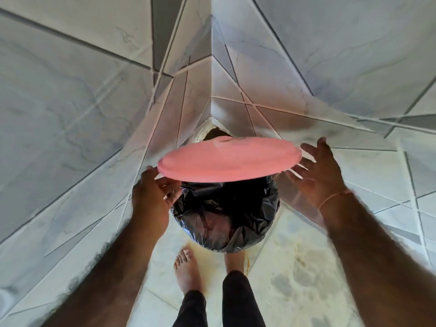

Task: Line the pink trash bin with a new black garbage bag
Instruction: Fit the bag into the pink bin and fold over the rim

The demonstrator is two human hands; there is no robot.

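A round pink lid (230,159) hovers, slightly tilted, above the trash bin. My left hand (151,197) grips the lid's left edge. Beside the lid's right edge, my right hand (317,171) has its fingers spread; whether it touches the lid I cannot tell, as it is blurred. Below the lid, a black garbage bag (224,218) covers the bin's rim and drapes down its outside, so the pink bin itself is hidden. The bin stands on the floor in a tiled corner.
Grey marbled tiled walls (70,102) close in on the left, back and right. A dark hole (215,133) in the corner tiles shows just behind the lid. My bare feet (186,267) stand on the pale stained floor right in front of the bin.
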